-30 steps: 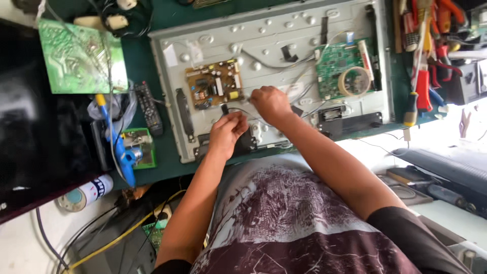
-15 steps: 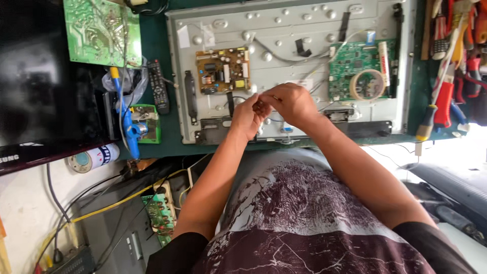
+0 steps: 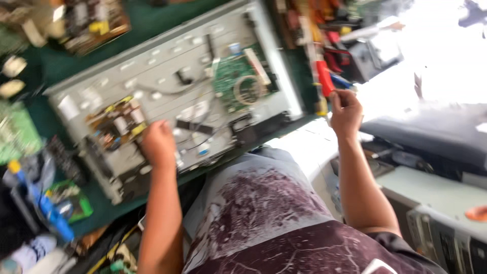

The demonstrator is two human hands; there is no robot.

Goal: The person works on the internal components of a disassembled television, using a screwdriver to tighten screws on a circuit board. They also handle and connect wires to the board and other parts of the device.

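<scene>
Hands first: your left hand (image 3: 158, 144) rests curled on the opened back of the flat television panel (image 3: 167, 96), its fingers folded down at the edge of the brown power board (image 3: 114, 124); the blur hides whether it grips anything. Your right hand (image 3: 346, 109) is off to the side of the panel, beyond its end, closed around the red-handled tool (image 3: 324, 77) that stands up among the other tools at the table's far side. The panel lies tilted across the green table (image 3: 147, 23), with the green main board (image 3: 238, 81) near its right end and a black flat cable (image 3: 195, 127) between the two boards, just beside your left hand. Your two hands are well apart. A blue-handled tool (image 3: 43, 205) lies near the panel's left end, and a loose green circuit board (image 3: 18, 134) sits above it at the table's left edge.
</scene>
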